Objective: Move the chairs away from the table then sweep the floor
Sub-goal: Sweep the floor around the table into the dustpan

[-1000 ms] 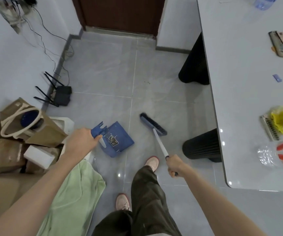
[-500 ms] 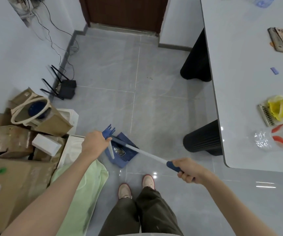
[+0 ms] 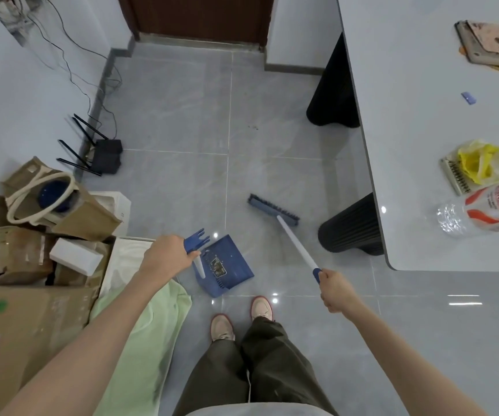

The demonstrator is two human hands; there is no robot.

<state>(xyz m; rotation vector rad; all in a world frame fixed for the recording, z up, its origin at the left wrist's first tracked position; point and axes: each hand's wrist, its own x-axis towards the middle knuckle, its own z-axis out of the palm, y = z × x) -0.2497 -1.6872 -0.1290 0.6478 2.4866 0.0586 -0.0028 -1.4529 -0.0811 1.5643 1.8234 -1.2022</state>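
My left hand [image 3: 168, 253] grips the top of the handle of a blue dustpan [image 3: 227, 265], whose pan rests on the grey tiled floor [image 3: 179, 115] in front of my feet. My right hand [image 3: 333, 288] holds the blue end of a white broom handle [image 3: 294, 243]. The broom's dark blue head [image 3: 273, 209] lies on the floor to the right of the dustpan, apart from it. A few dark specks [image 3: 252, 127] lie on the tiles further ahead. No chairs are in view.
A white table [image 3: 416, 115] on two black ribbed legs [image 3: 351, 228] fills the right side, with bottles and bags on it. Cardboard boxes [image 3: 17, 256], a green cloth [image 3: 140, 334] and a black router [image 3: 104, 156] with cables line the left wall. A brown door [image 3: 200, 16] is ahead.
The broom swung from lying across the dustpan out to the right, its head now on the floor near the table leg. My left hand stays on the dustpan handle.
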